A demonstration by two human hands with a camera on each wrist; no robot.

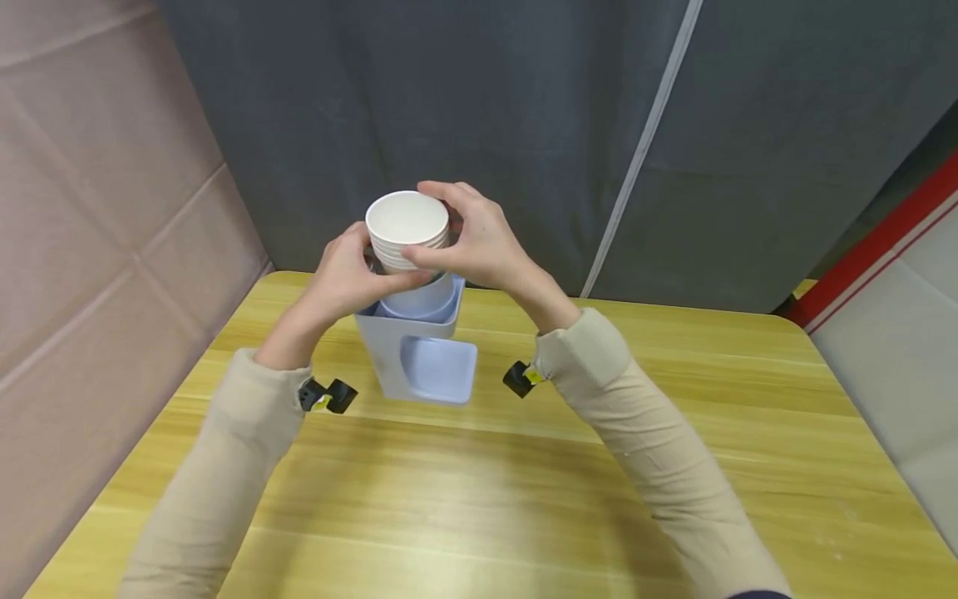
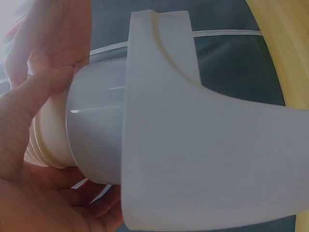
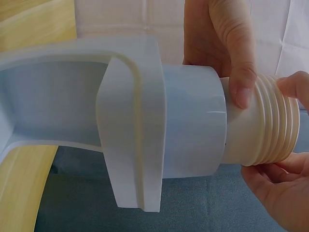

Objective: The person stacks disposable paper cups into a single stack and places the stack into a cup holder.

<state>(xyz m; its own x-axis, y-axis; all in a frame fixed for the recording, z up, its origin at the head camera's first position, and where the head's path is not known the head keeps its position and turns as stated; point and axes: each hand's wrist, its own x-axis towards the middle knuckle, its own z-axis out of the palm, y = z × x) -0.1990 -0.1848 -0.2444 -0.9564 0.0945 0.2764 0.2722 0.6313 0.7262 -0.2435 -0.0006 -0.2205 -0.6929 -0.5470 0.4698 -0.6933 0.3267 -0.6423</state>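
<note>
A nested stack of white paper cups (image 1: 407, 220) stands with its mouth up, its lower end inside the round pale-blue tube (image 1: 421, 301) of a cup dispenser (image 1: 380, 358). My left hand (image 1: 340, 279) holds the stack low, just above the tube's rim, with the thumb (image 3: 243, 87) across the front. Higher up, my right hand (image 1: 482, 241) grips the stack near its stacked rims (image 3: 280, 123), thumb in front and fingers behind. How far the cups reach down inside the tube is hidden.
The dispenser stands near the back edge of a wooden table (image 1: 464, 499), its open tray (image 1: 441, 370) facing me. Close behind hangs a dark grey curtain (image 1: 449, 91). A pale padded wall (image 1: 97, 208) borders the left side, and a red-edged white panel (image 1: 920, 333) the right.
</note>
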